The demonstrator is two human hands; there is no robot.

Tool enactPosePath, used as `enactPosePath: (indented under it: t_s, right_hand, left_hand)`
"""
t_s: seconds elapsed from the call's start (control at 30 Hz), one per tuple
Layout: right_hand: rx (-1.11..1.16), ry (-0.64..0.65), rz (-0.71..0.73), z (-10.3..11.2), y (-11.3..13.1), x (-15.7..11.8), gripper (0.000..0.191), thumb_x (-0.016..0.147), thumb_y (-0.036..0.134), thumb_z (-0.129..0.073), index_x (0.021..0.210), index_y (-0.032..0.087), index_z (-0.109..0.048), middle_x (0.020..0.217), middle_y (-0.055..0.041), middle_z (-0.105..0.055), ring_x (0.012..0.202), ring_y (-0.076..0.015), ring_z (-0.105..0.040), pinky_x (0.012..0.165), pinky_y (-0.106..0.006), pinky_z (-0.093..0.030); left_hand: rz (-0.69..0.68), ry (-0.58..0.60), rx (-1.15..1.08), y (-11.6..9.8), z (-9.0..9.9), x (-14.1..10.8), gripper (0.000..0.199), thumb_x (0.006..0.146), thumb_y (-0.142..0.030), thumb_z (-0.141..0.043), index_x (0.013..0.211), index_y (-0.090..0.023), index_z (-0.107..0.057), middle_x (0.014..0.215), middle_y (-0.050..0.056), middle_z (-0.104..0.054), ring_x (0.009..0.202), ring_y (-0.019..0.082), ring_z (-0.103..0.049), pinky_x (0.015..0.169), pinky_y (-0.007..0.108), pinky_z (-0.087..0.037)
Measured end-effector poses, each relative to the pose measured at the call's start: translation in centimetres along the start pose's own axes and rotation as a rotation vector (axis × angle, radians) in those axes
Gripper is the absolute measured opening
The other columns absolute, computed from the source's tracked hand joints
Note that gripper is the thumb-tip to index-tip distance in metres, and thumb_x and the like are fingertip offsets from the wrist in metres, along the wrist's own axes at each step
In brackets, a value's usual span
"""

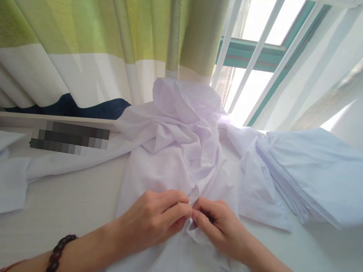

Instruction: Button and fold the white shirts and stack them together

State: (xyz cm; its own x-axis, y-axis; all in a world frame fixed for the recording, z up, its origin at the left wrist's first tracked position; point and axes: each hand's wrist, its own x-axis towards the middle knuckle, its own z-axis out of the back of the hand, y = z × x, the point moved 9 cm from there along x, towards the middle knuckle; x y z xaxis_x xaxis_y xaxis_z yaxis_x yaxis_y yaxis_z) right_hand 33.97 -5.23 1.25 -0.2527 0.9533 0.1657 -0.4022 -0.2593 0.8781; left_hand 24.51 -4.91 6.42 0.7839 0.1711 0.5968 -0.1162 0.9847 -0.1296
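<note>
Left hand: fingers bent, pinching the front of the white shirt [158, 169]; the hand [158, 213] meets the other at the fingertips.
Right hand: thumb and fingers closed on the same strip of shirt front; this hand [218, 227] faces the left one.
Shirt: spread under and beyond both hands, rumpled, collar farthest away; one sleeve reaches out past the left hand, the other lies beyond the right hand.
Wrist: dark beaded bracelet [60, 257] behind the left hand.
Surface: white and flat beneath the hands, with a pale raised ledge [53, 121] ahead of the left hand.
Folded pile: white, layered garments [333, 178] ahead and to the right of the right hand.
Dark item: pixelated patch [69, 139] ahead-left of the left hand, unreadable.
Behind the ledge: dark blue material [72, 107].
Curtain: green-and-white banded curtain [110, 19] ahead-left of both hands.
Window: teal frame [249, 55] behind white bars [259, 42], ahead of the right hand, brightly lit.
</note>
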Motion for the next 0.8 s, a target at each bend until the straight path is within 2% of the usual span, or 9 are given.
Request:
enactPosePath:
  t_s: [0.4,0.57,0.8]
  right_hand:
    - [0.031,0.035,0.029,-0.15,0.46,0.04,0.017,0.09,0.018,-0.046,0.073,0.019,-0.049,0.06,0.0071,-0.038,0.054,-0.0071,-0.035,0.052,-0.017,-0.031]
    - [0.017,0.056,-0.035,-0.11,-0.08,0.09,0.021,0.09,0.02,-0.046,0.071,0.017,-0.053,0.06,0.0058,-0.043,0.054,-0.0074,-0.039,0.053,-0.018,-0.033]
    - [-0.001,0.077,-0.087,-0.19,-0.49,0.12,0.024,0.089,0.022,-0.047,0.068,0.016,-0.056,0.058,0.0051,-0.044,0.054,-0.0078,-0.039,0.052,-0.019,-0.032]
  left_hand:
    - [0.001,-0.023,-0.041,0.56,0.75,0.16,0.012,0.087,-0.007,-0.052,0.087,-0.017,-0.058,0.08,0.0,-0.066,0.069,0.01,-0.063,0.06,0.022,-0.042]
    - [-0.025,-0.016,-0.055,0.56,0.46,0.12,0.012,0.085,-0.006,-0.053,0.087,-0.017,-0.057,0.081,-0.001,-0.066,0.067,0.009,-0.062,0.058,0.021,-0.042]
    - [-0.046,0.016,-0.054,0.28,0.22,0.02,0.009,0.089,-0.011,-0.053,0.088,-0.018,-0.057,0.081,-0.002,-0.066,0.066,0.008,-0.062,0.057,0.02,-0.043]
